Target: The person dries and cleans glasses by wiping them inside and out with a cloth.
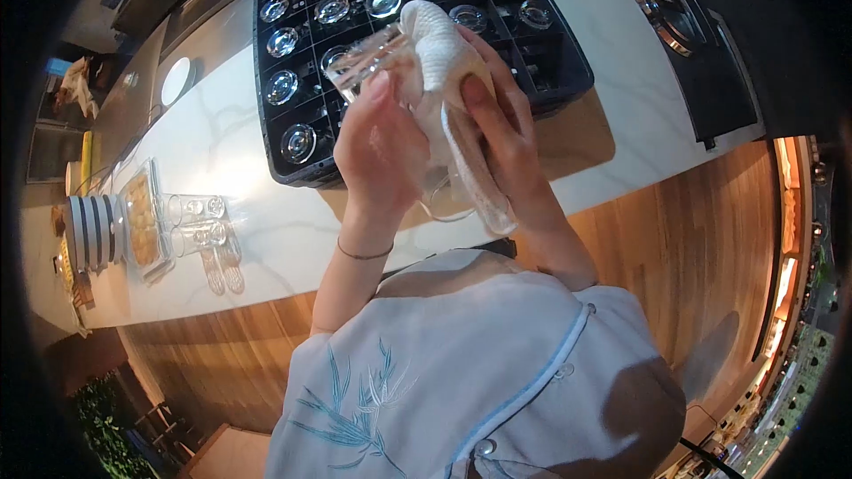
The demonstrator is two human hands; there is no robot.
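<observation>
My left hand is closed around a clear drinking glass, which is tilted with its one end pointing to the left. My right hand grips a white cloth that is bunched over the right end of the glass, so that end is hidden. A loose fold of the cloth hangs down below my right hand. Both hands are raised above the near edge of a black compartment rack. Glasses stand in many of its cells, among them one glass at the near left corner.
The rack rests on a white marbled counter with a wooden front. To the left, two clear glasses stand near a clear container with yellowish contents and some striped, stacked items. A black appliance sits at the right.
</observation>
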